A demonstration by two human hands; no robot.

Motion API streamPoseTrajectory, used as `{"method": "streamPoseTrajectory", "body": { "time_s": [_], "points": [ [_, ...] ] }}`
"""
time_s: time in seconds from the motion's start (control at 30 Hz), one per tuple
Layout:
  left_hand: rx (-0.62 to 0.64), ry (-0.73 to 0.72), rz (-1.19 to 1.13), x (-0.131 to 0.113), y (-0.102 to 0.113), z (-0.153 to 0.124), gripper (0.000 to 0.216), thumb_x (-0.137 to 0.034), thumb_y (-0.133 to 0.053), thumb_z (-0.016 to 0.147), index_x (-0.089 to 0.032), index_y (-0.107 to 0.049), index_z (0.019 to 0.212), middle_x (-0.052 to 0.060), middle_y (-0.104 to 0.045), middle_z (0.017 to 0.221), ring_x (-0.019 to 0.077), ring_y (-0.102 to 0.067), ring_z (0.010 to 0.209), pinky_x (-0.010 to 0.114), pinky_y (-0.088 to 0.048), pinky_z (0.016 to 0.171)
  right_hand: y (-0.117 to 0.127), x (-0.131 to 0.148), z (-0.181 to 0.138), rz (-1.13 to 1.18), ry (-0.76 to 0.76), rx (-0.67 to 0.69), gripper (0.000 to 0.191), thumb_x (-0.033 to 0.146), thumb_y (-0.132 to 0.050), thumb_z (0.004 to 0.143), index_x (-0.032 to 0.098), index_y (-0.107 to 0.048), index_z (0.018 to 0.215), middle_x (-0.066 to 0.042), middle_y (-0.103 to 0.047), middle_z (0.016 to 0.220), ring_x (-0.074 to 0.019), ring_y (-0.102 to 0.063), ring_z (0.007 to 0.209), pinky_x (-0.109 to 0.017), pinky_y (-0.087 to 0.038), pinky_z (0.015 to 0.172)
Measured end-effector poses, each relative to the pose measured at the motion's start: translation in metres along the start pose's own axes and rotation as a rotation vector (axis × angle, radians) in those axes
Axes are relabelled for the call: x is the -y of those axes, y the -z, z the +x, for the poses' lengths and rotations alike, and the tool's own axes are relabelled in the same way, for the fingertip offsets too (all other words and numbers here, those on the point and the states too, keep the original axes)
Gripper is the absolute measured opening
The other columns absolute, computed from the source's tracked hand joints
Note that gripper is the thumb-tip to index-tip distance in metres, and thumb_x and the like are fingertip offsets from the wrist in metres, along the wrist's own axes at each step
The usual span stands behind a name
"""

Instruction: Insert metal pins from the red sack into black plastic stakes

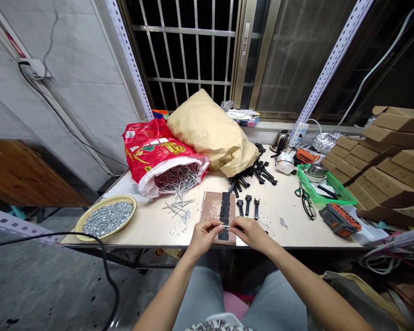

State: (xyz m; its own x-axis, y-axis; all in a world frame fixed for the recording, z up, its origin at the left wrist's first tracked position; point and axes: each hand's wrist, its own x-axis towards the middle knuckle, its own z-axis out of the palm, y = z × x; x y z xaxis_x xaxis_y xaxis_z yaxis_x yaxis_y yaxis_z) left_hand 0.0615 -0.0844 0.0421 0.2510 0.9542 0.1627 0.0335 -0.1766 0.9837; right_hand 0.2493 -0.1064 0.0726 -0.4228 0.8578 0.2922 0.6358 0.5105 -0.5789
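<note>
My left hand (203, 236) and my right hand (250, 232) meet over the near edge of the table, fingertips pinched together on a thin metal pin (223, 226) held between them. Just under them lies a brown board (214, 207) carrying a column of small black plastic pieces (225, 209). Three black plastic parts (247, 205) lie in a row right of the board. Loose metal pins (178, 206) are scattered left of it.
A red bag (152, 154) spills metal pins; a tan sack (212, 131) lies behind it beside a heap of black parts (253, 174). A yellow plate (106, 217) of small metal bits sits left. Green basket (322, 186), scissors (306, 202), orange tool (340, 219), cardboard boxes (382, 156) right.
</note>
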Motion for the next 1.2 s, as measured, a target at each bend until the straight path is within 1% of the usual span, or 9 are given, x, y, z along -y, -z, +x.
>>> {"method": "streamPoseTrajectory", "body": {
  "time_s": [0.17, 0.33, 0.47, 0.6, 0.77, 0.87, 1.0, 1.13, 1.2],
  "points": [
    [-0.01, 0.0, -0.009, 0.003, -0.002, 0.0, 0.017, -0.029, -0.065, 0.068, -0.014, -0.068, 0.075, 0.006, -0.068, 0.072, 0.0145, -0.061, 0.063, 0.025, -0.049, 0.062, 0.001, -0.001, 0.001, 0.024, 0.007, 0.047, 0.029, 0.035, -0.037, 0.091, 0.018, -0.059, 0.08, -0.003, -0.061, 0.071, -0.0124, -0.056, 0.067, -0.022, -0.04, 0.064],
    [-0.043, 0.002, -0.01, 0.004, -0.004, 0.001, 0.017, -0.03, -0.065, 0.068, -0.014, -0.068, 0.074, 0.005, -0.067, 0.068, 0.0139, -0.059, 0.061, 0.024, -0.048, 0.06, -0.002, -0.004, 0.001, 0.125, -0.045, -0.026, 0.021, 0.033, -0.044, 0.088, 0.018, -0.056, 0.08, -0.001, -0.058, 0.07, -0.0111, -0.054, 0.064, -0.021, -0.041, 0.06],
    [-0.063, 0.016, -0.019, 0.006, -0.005, 0.002, 0.017, -0.03, -0.064, 0.069, -0.014, -0.067, 0.071, 0.004, -0.065, 0.063, 0.0127, -0.058, 0.057, 0.024, -0.047, 0.058, -0.008, -0.005, -0.002, 0.004, 0.066, -0.145, 0.019, 0.031, -0.044, 0.087, 0.018, -0.055, 0.079, -0.004, -0.058, 0.073, -0.0132, -0.055, 0.069, -0.023, -0.043, 0.063],
    [-0.022, 0.012, -0.033, 0.006, -0.003, 0.001, 0.016, -0.029, -0.063, 0.07, -0.014, -0.067, 0.076, 0.004, -0.065, 0.067, 0.0126, -0.058, 0.06, 0.024, -0.047, 0.06, -0.008, -0.004, -0.003, -0.11, 0.151, -0.128, 0.022, 0.027, -0.038, 0.091, 0.017, -0.057, 0.084, -0.006, -0.06, 0.076, -0.0138, -0.056, 0.072, -0.024, -0.043, 0.065],
    [0.025, 0.016, -0.039, 0.005, -0.002, 0.0, 0.019, -0.029, -0.064, 0.069, -0.015, -0.067, 0.081, 0.005, -0.066, 0.075, 0.0135, -0.059, 0.065, 0.025, -0.048, 0.063, -0.006, -0.005, -0.002, -0.082, 0.078, -0.04, 0.024, 0.03, -0.037, 0.091, 0.018, -0.057, 0.083, -0.004, -0.061, 0.075, -0.0123, -0.057, 0.069, -0.022, -0.043, 0.063],
    [-0.001, 0.054, -0.084, 0.005, -0.002, 0.002, 0.026, -0.03, -0.067, 0.066, -0.015, -0.066, 0.088, 0.005, -0.066, 0.076, 0.0138, -0.06, 0.067, 0.025, -0.048, 0.065, -0.007, -0.005, -0.003, -0.11, 0.065, -0.064, 0.024, 0.03, -0.038, 0.091, 0.019, -0.056, 0.081, -0.003, -0.061, 0.073, -0.0121, -0.057, 0.069, -0.022, -0.042, 0.063],
    [0.003, 0.079, -0.043, 0.005, -0.002, 0.005, 0.022, -0.034, -0.063, 0.069, -0.013, -0.066, 0.075, 0.003, -0.063, 0.064, 0.0119, -0.057, 0.059, 0.024, -0.046, 0.06, -0.009, -0.009, -0.005, -0.161, 0.078, -0.102, 0.024, 0.031, -0.04, 0.09, 0.018, -0.056, 0.078, -0.003, -0.059, 0.072, -0.0123, -0.056, 0.069, -0.022, -0.041, 0.063],
    [-0.055, 0.086, -0.021, 0.007, -0.002, 0.007, 0.039, -0.035, -0.063, 0.068, -0.014, -0.061, 0.101, 0.007, -0.064, 0.09, 0.0135, -0.058, 0.073, 0.025, -0.047, 0.065, -0.01, -0.031, 0.005, -0.268, -0.044, -0.096, 0.023, 0.03, -0.038, 0.09, 0.018, -0.056, 0.08, -0.003, -0.056, 0.077, -0.0131, -0.055, 0.07, -0.022, -0.039, 0.062],
    [-0.106, 0.108, -0.03, 0.009, -0.001, 0.009, 0.041, -0.037, -0.061, 0.07, -0.013, -0.059, 0.104, 0.008, -0.064, 0.092, 0.0141, -0.058, 0.077, 0.025, -0.047, 0.068, -0.012, -0.046, 0.014, -0.35, -0.116, -0.077, 0.023, 0.028, -0.037, 0.09, 0.018, -0.056, 0.082, -0.004, -0.055, 0.081, -0.0139, -0.054, 0.072, -0.023, -0.039, 0.059]
  ]
}}
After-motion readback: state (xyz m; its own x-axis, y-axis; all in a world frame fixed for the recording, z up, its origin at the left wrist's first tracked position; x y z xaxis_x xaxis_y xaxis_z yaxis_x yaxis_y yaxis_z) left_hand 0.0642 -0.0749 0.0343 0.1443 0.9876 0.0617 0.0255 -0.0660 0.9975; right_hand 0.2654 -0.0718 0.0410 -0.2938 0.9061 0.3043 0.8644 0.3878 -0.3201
